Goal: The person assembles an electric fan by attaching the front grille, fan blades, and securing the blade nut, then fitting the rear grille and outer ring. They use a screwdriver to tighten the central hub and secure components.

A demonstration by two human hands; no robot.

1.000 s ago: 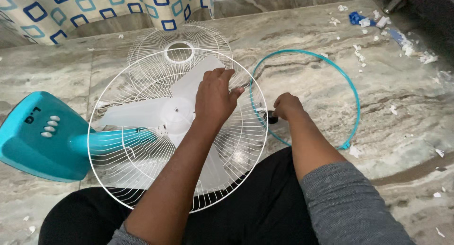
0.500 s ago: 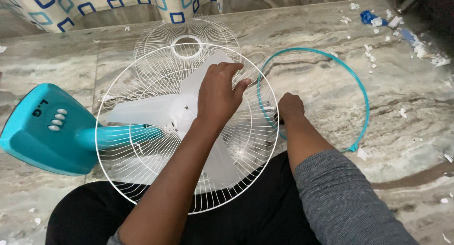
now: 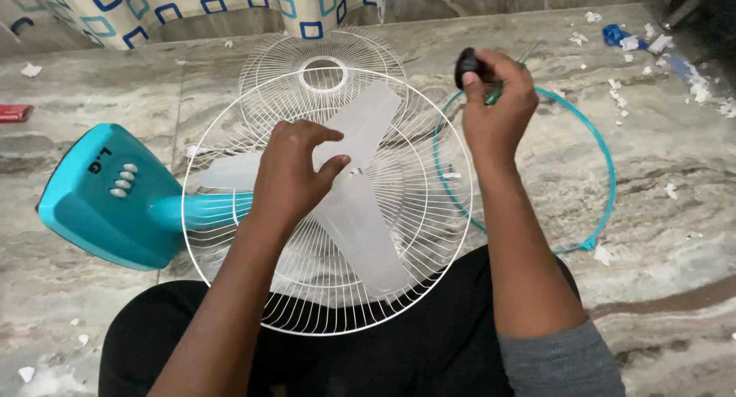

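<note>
Screwdriver (image 3: pixel 491 79) with black-green handle gripped in raised right hand (image 3: pixel 497 113), above teal ring (image 3: pixel 606 155); left hand (image 3: pixel 295 174) pressed on translucent fan blades (image 3: pixel 360 213) inside white grille (image 3: pixel 429 274).

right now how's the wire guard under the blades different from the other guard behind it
The near guard carries the blades, with the left hand on its middle; the far guard lies bare on the floor. The near one looks larger; the far one shows an open ring at its centre. Both are round white wire.
</note>
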